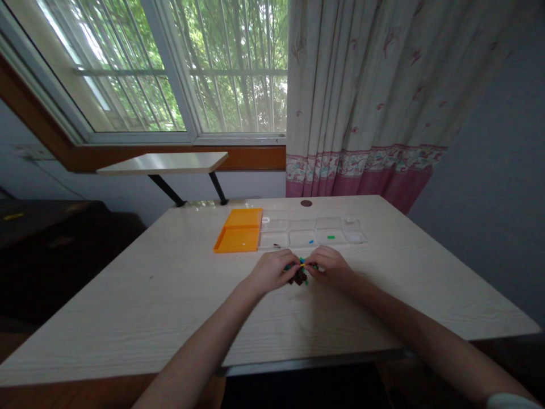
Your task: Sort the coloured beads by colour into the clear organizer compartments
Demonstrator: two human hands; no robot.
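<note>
Between my two hands is a small multicoloured assembly (pixel 299 276) of brown, green, blue and yellow pieces. My left hand (pixel 275 270) has its fingers pinched on the assembly's left side. From the right, my right hand (pixel 330 267) pinches the same assembly near a small yellow part. The fingertips of both hands nearly meet and hide much of it. Just beyond them lies a clear compartment tray (pixel 301 238), which holds a green piece (pixel 331 237) and a blue piece (pixel 311 242). A small dark piece (pixel 276 246) shows near its front left.
An orange tray (pixel 238 228) adjoins the clear tray on its left. All stand on a pale wooden table (pixel 179 295). A raised shelf (pixel 170 163) on black brackets is at the back left. A round brown disc (pixel 306 203) lies near the back edge, before the curtain (pixel 361 113).
</note>
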